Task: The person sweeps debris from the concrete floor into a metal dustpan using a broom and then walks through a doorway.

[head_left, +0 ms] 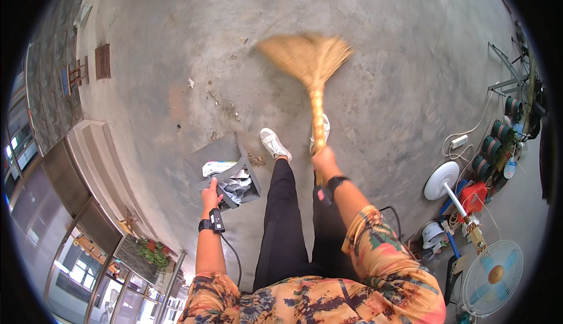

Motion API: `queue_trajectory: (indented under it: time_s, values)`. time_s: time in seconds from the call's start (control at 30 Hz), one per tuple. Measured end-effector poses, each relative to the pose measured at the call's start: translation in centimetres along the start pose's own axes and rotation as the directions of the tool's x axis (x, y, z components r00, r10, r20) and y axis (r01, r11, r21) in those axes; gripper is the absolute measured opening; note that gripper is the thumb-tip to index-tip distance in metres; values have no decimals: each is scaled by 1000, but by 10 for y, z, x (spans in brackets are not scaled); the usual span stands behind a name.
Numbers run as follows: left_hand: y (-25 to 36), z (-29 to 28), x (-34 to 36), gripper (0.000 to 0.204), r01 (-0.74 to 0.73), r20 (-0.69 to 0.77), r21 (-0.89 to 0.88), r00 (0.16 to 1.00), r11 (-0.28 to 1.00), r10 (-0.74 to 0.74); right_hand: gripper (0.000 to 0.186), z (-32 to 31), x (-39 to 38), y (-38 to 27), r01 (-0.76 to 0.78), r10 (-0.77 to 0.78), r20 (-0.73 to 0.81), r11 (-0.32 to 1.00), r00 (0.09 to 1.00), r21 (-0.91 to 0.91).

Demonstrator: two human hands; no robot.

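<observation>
A straw broom (317, 92) is being gripped by its handle in the right hand (324, 162), its blurred bristles (308, 55) being fanned over the concrete floor (404, 89), beyond the white shoes (274, 142). At near left, a grey dustpan (223, 149) is being gripped by the left hand (212, 198); in it, crumpled paper (236, 188) and a colour-printed white piece (217, 166) are being held, the print being too small to read. The floor farther off is being dotted by debris (226, 105).
</observation>
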State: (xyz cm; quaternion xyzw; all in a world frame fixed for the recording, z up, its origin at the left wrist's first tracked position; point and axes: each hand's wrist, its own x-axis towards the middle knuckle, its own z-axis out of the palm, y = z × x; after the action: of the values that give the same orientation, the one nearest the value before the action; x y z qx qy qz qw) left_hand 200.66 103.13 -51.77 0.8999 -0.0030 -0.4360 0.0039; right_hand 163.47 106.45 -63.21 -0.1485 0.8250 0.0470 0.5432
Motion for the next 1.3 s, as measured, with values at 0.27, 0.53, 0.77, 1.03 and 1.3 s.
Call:
queue_trajectory:
  time_s: [0.27,0.53,0.77,1.03,1.3]
  values:
    - [-14,-33,19,42,-9,-35,-62,999,998,7,27,-71,-90,-39,-11,-13,192,992,981,124]
    - [-4,-16,21,36,17,3,-97,1000,995,-17,7,-212,87,-139,210,-211,-44,885,976,415]
    - [-18,-27,19,42,16,-2,-175,1000,984,-17,13,-108,118,-206,4,-2,49,999,999,-39]
    - [-13,-29,20,36,36,-35,-178,998,983,-43,9,0,-15,-67,-84,126,277,984,953,-159]
    - [-32,-36,16,39,49,-120,-251,989,967,-81,21,-125,-84,-92,-142,66,292,958,954,249]
